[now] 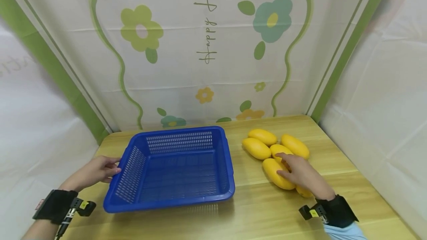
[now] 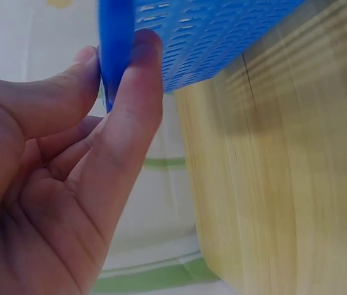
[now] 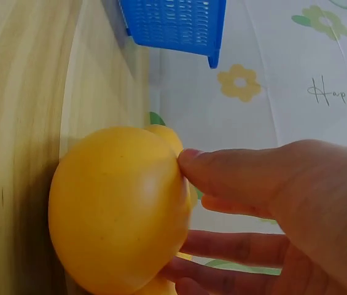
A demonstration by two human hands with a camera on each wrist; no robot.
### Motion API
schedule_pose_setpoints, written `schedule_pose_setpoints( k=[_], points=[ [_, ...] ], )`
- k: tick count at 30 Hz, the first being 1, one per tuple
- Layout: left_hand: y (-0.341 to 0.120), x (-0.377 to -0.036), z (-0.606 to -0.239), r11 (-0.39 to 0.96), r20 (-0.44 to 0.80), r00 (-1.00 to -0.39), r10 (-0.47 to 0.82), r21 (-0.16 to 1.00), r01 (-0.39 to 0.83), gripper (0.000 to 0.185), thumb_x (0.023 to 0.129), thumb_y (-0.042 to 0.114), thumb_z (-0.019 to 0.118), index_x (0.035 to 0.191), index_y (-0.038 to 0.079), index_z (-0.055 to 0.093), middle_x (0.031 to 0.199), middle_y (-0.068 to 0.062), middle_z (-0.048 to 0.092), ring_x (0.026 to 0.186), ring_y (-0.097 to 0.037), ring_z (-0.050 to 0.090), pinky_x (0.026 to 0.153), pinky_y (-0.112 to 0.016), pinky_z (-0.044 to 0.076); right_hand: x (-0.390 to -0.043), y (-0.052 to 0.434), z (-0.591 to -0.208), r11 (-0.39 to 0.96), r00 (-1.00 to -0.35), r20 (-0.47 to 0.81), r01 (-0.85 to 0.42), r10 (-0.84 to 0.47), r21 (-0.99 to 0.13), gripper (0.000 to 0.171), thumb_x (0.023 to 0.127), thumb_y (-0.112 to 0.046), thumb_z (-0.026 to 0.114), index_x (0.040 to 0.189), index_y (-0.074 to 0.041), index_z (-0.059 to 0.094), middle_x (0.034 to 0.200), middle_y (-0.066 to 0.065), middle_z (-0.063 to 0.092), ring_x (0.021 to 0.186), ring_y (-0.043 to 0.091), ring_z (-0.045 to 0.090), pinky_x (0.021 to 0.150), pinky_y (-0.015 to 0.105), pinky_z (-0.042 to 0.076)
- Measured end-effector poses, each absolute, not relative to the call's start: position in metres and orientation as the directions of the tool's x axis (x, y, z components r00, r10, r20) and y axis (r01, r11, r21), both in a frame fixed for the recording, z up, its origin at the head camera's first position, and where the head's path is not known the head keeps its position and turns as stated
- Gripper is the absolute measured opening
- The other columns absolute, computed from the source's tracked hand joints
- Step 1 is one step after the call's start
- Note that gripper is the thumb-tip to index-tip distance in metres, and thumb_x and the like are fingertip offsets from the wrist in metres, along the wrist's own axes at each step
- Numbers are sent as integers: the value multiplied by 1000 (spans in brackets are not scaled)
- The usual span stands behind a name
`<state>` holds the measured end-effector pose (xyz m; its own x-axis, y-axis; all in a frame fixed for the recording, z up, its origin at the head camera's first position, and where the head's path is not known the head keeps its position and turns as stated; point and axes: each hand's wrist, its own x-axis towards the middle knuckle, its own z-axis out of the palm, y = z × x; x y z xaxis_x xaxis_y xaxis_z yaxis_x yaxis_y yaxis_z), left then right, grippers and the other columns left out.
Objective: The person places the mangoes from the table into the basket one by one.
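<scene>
In the head view, a blue slotted plastic basket (image 1: 180, 175) sits at centre left with nothing inside. My left hand (image 1: 95, 171) pinches its left rim; the left wrist view shows the thumb on the outer side of the rim (image 2: 116, 43) and a finger under it. At the right lie several yellow mangoes grouped together. My right hand (image 1: 305, 171) reaches over the front mango (image 1: 275, 173), fingers extended toward the middle mango (image 1: 279, 149). Close up in the right wrist view, the thumb tip is right at the large mango (image 3: 118, 209), with other fingers beside it.
Wooden tabletop (image 1: 247, 217) shows between basket and mangoes and along the front. White cloth (image 1: 173, 69) printed with flowers hangs behind the table, and white walls stand at both sides. More mangoes (image 1: 295, 146) lie just beyond the right hand.
</scene>
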<state>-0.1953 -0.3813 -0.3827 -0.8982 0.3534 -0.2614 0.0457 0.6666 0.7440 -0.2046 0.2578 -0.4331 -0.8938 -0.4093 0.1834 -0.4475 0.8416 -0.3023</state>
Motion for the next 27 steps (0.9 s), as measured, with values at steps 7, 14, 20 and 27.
schedule_pose_setpoints(
  k=[7,14,20,27],
  points=[
    [-363,-191,-382,684,-249,-906,343,727,58,59,100,8,57,141,-25,29,98,-14,69,86,-18,71,71,-30,62,-203,258,-434,834,-894,166,-448,-417,-322,51,87,-19,77,130,1,58,83,-3,60,72,10,50,63,24,41],
    [-348,-187,-381,679,-239,-903,357,730,75,58,99,9,59,140,-24,33,96,-13,70,85,-21,71,70,-29,62,-203,256,-435,834,-898,132,-439,-419,-334,55,87,-23,77,132,1,58,98,6,68,80,14,55,70,30,46],
    [-338,-184,-383,667,-253,-901,353,743,53,58,100,8,58,140,-24,33,96,-12,70,86,-22,71,70,-30,62,-202,250,-434,836,-907,70,-411,-416,-363,59,86,-28,78,134,0,56,123,19,67,108,35,65,91,52,52],
    [-330,-180,-384,644,-253,-902,349,764,35,58,100,7,58,141,-24,31,98,-13,70,88,-23,72,71,-30,62,-200,246,-436,850,-925,-12,-345,-381,-399,63,87,-33,76,137,-1,53,123,20,67,107,33,65,92,54,52]
  ],
)
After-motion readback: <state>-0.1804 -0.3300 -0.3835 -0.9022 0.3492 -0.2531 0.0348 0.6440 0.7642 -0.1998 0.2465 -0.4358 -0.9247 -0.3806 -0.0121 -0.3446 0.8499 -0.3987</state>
